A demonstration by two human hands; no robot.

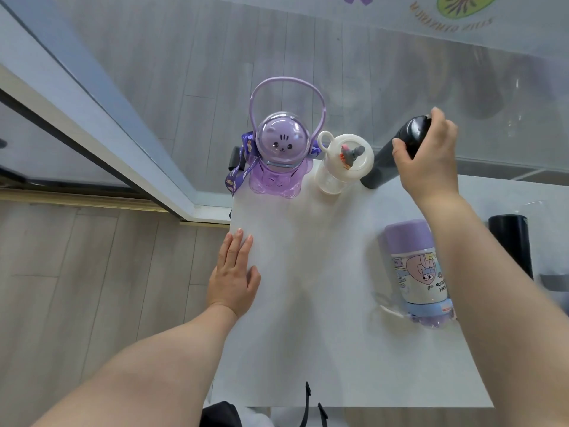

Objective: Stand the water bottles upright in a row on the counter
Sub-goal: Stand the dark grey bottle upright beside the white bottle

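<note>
A purple bear-shaped bottle [277, 161] with a loop handle stands upright at the far left corner of the white counter [308, 303]. Beside it stands a white bottle [341, 167] with a small figure on its lid. To the right of those, my right hand [431, 158] grips the top of a black bottle [385, 161] standing at the counter's far edge. A white and purple cartoon bottle [415, 272] lies on its side at the right, partly behind my right forearm. Another black bottle [511, 241] lies further right. My left hand [234, 275] rests flat on the counter's left edge.
A glass partition [338, 57] rises just behind the counter's far edge. Wood-look floor [77, 303] lies to the left, below the counter. A dark strap [308, 402] pokes up at the near edge. A grey object [554, 282] sits at the right border.
</note>
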